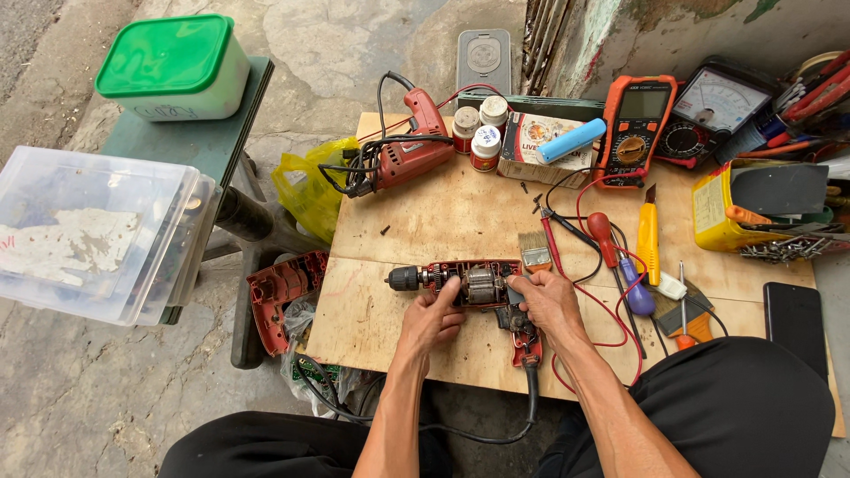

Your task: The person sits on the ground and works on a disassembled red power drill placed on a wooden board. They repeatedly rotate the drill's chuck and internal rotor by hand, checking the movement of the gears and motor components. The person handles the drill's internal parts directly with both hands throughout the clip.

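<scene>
We hold the opened red drill [474, 288] at the near middle of the plywood board [398, 221] — our left hand [431, 319] grasps its motor body, our right hand [547, 301] grips behind the motor, above the handle. A paintbrush [535, 251] lies just beyond, the removed red shell half [283, 296] off the board's left edge.

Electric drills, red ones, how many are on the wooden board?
2. An opened red electric drill lies at the front edge under both hands; a closed red drill rests at the back left corner. Clutter may hide more.
</scene>
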